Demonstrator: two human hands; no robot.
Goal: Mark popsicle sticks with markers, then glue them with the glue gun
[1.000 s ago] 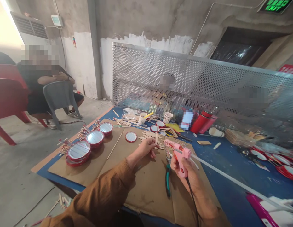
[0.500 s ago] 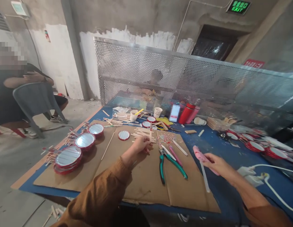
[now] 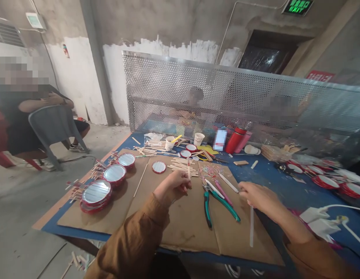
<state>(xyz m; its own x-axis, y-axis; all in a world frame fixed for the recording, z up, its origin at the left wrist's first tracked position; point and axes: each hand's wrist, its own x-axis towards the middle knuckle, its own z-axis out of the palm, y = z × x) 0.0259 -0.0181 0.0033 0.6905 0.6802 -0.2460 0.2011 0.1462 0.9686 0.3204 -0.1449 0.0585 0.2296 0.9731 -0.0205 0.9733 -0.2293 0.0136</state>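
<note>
My left hand (image 3: 177,183) pinches an upright wooden stick (image 3: 188,167) with a red mark, above the cardboard sheet (image 3: 180,228). At the right edge of the cardboard is my right hand (image 3: 255,195), fingers closed; whatever they hold is hidden. A translucent white strip (image 3: 251,228) lies below its fingers. Between the hands rest green-handled pliers (image 3: 223,203), a pink pen-like piece (image 3: 224,192) and white sticks (image 3: 228,183). Loose wooden sticks (image 3: 182,166) and small coloured bands (image 3: 211,169) lie behind them. A round red-rimmed disc (image 3: 158,167) sits on the cardboard.
Red-rimmed round pieces with sticks (image 3: 96,192) stand on the left. Cups (image 3: 199,138), a red bottle (image 3: 235,140) and a perforated metal screen (image 3: 168,93) are at the back. White plugs (image 3: 315,217) lie at right. A person sits at far left; others are behind the screen.
The pink object that was in my right hand is no longer visible there, and the hand has turned. The view has shifted, moving the scene rightward. My left hand still pinches the stick.
</note>
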